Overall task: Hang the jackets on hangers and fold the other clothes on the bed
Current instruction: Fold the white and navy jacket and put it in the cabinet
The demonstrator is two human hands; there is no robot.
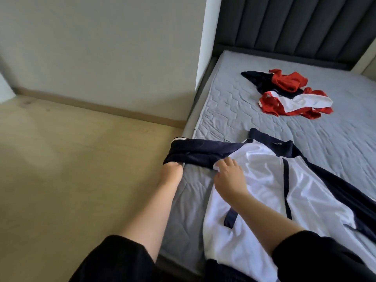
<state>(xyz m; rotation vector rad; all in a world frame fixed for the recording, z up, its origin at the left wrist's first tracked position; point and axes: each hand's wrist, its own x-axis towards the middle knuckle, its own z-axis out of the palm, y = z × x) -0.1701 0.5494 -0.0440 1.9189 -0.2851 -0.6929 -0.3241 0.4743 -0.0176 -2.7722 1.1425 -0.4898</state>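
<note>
A white jacket with navy sleeves and collar (264,180) lies spread face up on the grey mattress (325,139), near its left edge. Its navy sleeve (203,152) stretches left past the mattress edge. My left hand (172,169) grips the end of that sleeve, with the fingertips hidden under the cloth. My right hand (228,174) pinches the white fabric at the shoulder where the sleeve joins. A crumpled red, white and navy garment (289,94) lies farther up the bed, near the headboard.
A dark padded headboard (295,27) stands at the far end of the bed. Pale wooden floor (81,169) lies to the left, bounded by a light wall with a skirting board (101,106). No hangers are in view.
</note>
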